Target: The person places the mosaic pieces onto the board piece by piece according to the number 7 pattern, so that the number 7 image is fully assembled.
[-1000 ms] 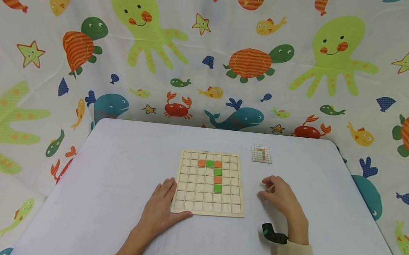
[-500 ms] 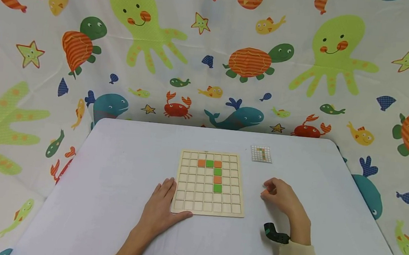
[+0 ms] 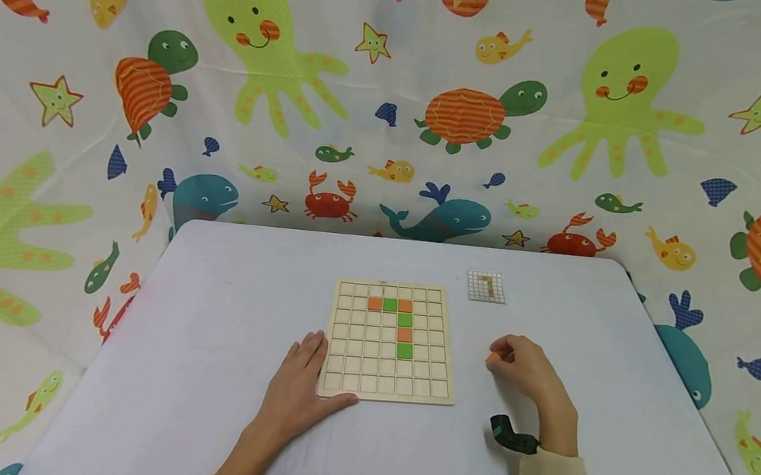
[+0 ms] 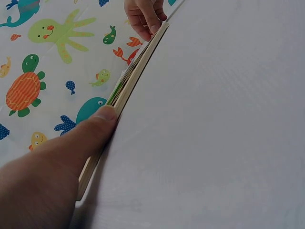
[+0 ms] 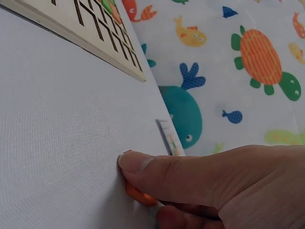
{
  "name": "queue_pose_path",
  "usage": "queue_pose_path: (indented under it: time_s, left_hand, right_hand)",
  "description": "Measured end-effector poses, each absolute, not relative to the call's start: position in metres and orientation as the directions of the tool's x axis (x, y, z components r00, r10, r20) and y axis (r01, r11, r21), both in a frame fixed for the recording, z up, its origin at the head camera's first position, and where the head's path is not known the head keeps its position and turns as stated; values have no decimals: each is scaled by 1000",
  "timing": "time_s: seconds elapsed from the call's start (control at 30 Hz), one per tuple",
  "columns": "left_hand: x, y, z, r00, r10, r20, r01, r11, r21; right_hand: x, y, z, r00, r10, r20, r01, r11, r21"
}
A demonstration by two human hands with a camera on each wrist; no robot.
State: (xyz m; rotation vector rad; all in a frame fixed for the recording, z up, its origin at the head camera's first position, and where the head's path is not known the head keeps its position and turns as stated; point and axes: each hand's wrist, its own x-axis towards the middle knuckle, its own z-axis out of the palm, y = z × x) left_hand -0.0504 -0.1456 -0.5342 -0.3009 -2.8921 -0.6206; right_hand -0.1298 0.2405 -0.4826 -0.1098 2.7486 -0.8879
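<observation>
A wooden grid board (image 3: 346, 382) lies on the white table, with orange and green square tiles (image 3: 404, 320) set in a bent line of cells. My left hand (image 3: 297, 390) rests at its near left corner, fingers straight along the left side and thumb (image 4: 102, 121) against the front edge. To the right of the board, my right hand (image 3: 522, 367) pinches an orange tile (image 5: 140, 195) between thumb and fingers, low over the table. Much of that tile is hidden behind the thumb in the right wrist view.
A small card (image 3: 486, 287) printed with a coloured grid pattern lies beyond the right hand, near the board's far right corner. Behind the table (image 3: 246, 278) hangs a curtain (image 3: 373, 175) with sea animals. A dark wrist camera (image 3: 511, 436) sticks out from the right wrist.
My right hand has drawn slightly nearer and right, its fingertips closing to a pinch, and an orange tile now shows between them. The left hand and the board have stayed still.
</observation>
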Motion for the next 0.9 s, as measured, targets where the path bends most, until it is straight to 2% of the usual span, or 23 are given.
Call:
queue_pose_path:
  time_s: [0.37, 0.9]
  left_hand:
    - [-51, -146, -534, -966, 159, 203, 228, 893, 387]
    - [-51, -145, -534, -963, 161, 215, 235, 893, 384]
  right_hand:
    - [-130, 239, -484, -968, -161, -191, -19, 809, -587]
    - [-133, 234, -485, -976, -103, -191, 26, 820, -572]
